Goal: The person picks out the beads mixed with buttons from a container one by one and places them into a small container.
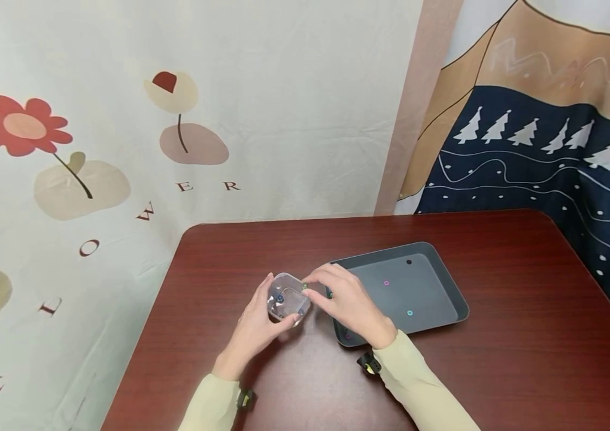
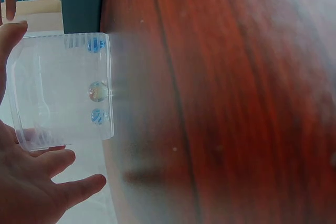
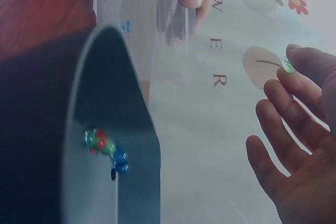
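Observation:
My left hand (image 1: 255, 323) grips a clear plastic box (image 1: 288, 308) between thumb and fingers, over the table left of the tray. Inside the box lie several glass marbles; the left wrist view shows a blue one (image 2: 97, 116), a clear one (image 2: 97, 92) and another blue one (image 2: 96, 45). Between thumb and index finger, my right hand (image 1: 345, 299) pinches a green glass marble (image 3: 288, 65) at the box's right edge, with its other fingers spread. The right wrist stands over the near left part of the grey tray (image 1: 434, 293).
Green, red and blue marbles (image 3: 100, 141) lie together inside the tray along its wall. A dark round spot (image 1: 409, 261), a pink ring (image 1: 387, 282) and a turquoise ring (image 1: 409, 313) show on the tray floor. Beyond the brown table (image 1: 525, 311) hangs a printed curtain (image 1: 305, 108).

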The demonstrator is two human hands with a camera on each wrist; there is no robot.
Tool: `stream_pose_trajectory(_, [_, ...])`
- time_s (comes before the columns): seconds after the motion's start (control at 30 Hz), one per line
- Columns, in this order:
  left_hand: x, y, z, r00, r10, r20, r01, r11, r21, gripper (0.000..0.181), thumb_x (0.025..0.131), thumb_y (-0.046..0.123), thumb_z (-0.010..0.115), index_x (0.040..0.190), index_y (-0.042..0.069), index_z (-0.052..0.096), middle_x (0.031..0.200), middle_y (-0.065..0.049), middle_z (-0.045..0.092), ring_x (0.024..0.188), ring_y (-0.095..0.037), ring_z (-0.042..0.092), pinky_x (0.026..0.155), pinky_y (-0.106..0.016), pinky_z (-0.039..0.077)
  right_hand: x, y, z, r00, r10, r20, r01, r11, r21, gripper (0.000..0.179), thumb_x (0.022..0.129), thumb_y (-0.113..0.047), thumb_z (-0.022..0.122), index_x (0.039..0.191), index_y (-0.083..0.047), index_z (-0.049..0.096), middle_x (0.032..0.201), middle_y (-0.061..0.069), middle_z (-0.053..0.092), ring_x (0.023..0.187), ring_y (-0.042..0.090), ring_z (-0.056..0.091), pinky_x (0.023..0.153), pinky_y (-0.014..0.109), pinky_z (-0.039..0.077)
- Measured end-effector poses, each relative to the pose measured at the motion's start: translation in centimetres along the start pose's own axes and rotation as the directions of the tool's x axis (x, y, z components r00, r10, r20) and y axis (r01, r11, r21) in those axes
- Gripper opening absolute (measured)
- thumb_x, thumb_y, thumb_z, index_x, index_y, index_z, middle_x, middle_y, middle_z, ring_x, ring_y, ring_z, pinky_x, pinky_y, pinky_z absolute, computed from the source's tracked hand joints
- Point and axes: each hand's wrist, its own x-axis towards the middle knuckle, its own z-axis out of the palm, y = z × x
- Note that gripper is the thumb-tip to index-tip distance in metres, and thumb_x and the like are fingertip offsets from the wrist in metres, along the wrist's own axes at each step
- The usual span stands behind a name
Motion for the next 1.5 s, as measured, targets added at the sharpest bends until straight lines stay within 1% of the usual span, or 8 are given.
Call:
stream_pose_trajectory(0.2, [0.0, 0.1, 0.0, 1.000, 0.000, 0.003, 0.000, 1.000, 0.001, 0.105, 0.082, 0.045, 0.085, 0.162, 0.006, 0.030, 0.167, -0.010, 0.034, 0.139, -0.036, 0.050, 0.103, -0.062, 0.046, 0.5, -0.2, 1.3, 0.999, 0.010, 0.039, -0.009, 1.000, -0.025, 0.016, 0.094, -0.022, 0.078, 0.109, -0.016, 0.077, 0.107, -0.006, 0.071, 0.101, 0.011, 0.064, 0.084, 0.032, 0.055])
stream_pose_trajectory(0.47, [-0.1, 0.2, -0.2, 1.000, -0.006, 0.013, 0.007, 1.000, -0.003, 0.105, 0.083, 0.046, 0.084, 0.163, 0.008, 0.027, 0.167, -0.009, 0.032, 0.141, -0.037, 0.047, 0.104, -0.062, 0.045, 1.0, -0.2, 2.8, 0.991, 0.043, 0.127, -0.035, 0.998, -0.059, 0.018, 0.096, -0.027, 0.076, 0.110, -0.017, 0.078, 0.108, -0.006, 0.071, 0.100, 0.012, 0.065, 0.082, 0.032, 0.055])
stream_pose_trajectory(0.63, [-0.1, 0.1, -0.1, 1.000, -0.003, 0.008, 0.003, 1.000, 0.005, 0.104, 0.083, 0.045, 0.084, 0.163, 0.009, 0.028, 0.167, -0.009, 0.032, 0.142, -0.037, 0.047, 0.105, -0.061, 0.045, 1.1, -0.1, 3.6, 0.991, 0.033, 0.132, -0.021, 0.996, -0.092, 0.018, 0.096, -0.030, 0.076, 0.110, -0.018, 0.078, 0.107, -0.007, 0.071, 0.098, 0.012, 0.064, 0.081, 0.029, 0.054])
stream_pose_trajectory(0.87, [-0.1, 0.1, -0.1, 1.000, -0.007, 0.007, 0.007, 1.000, 0.008, 0.104, 0.084, 0.046, 0.083, 0.163, 0.009, 0.028, 0.167, -0.008, 0.032, 0.143, -0.037, 0.046, 0.104, -0.063, 0.045, 1.2, -0.1, 4.5, 0.986, 0.053, 0.161, -0.031, 0.990, -0.135, 0.018, 0.097, -0.031, 0.075, 0.110, -0.020, 0.078, 0.108, -0.008, 0.070, 0.100, 0.011, 0.062, 0.085, 0.030, 0.054])
stream_pose_trajectory(1.07, [-0.2, 0.1, -0.1, 1.000, -0.010, 0.011, 0.010, 1.000, 0.004, 0.103, 0.084, 0.047, 0.083, 0.163, 0.009, 0.028, 0.168, -0.007, 0.032, 0.143, -0.037, 0.045, 0.105, -0.063, 0.044, 1.2, 0.1, 5.0, 0.990, 0.029, 0.139, -0.009, 0.990, -0.144, 0.019, 0.095, -0.028, 0.078, 0.111, -0.017, 0.078, 0.108, -0.005, 0.071, 0.101, 0.015, 0.064, 0.086, 0.033, 0.054])
stream_pose_trajectory(1.3, [-0.2, 0.1, 0.0, 1.000, 0.004, -0.001, -0.004, 1.000, 0.007, 0.104, 0.083, 0.047, 0.083, 0.163, 0.008, 0.029, 0.167, -0.008, 0.033, 0.143, -0.038, 0.046, 0.104, -0.063, 0.045, 1.0, 0.0, 4.6, 0.991, 0.011, 0.133, 0.007, 0.990, -0.139, 0.023, 0.095, -0.028, 0.077, 0.114, -0.015, 0.078, 0.110, -0.004, 0.071, 0.102, 0.016, 0.063, 0.086, 0.034, 0.054])
stream_pose_trajectory(1.4, [-0.2, 0.1, 0.0, 1.000, 0.004, -0.001, -0.004, 1.000, 0.005, 0.104, 0.083, 0.047, 0.084, 0.163, 0.008, 0.029, 0.167, -0.009, 0.033, 0.142, -0.038, 0.047, 0.104, -0.063, 0.045, 1.1, -0.3, 3.7, 0.992, 0.024, 0.127, -0.006, 0.990, -0.141, 0.022, 0.097, -0.030, 0.076, 0.115, -0.017, 0.078, 0.113, -0.005, 0.070, 0.105, 0.015, 0.063, 0.088, 0.034, 0.054])
stream_pose_trajectory(1.5, [-0.2, 0.2, -0.1, 1.000, 0.004, -0.003, -0.004, 1.000, 0.002, 0.104, 0.082, 0.045, 0.084, 0.163, 0.008, 0.029, 0.166, -0.010, 0.034, 0.141, -0.037, 0.048, 0.103, -0.063, 0.045, 1.3, -0.7, 2.1, 0.995, 0.027, 0.097, -0.015, 0.992, -0.126, 0.021, 0.097, -0.028, 0.076, 0.115, -0.017, 0.077, 0.114, -0.004, 0.070, 0.106, 0.016, 0.063, 0.088, 0.035, 0.054])
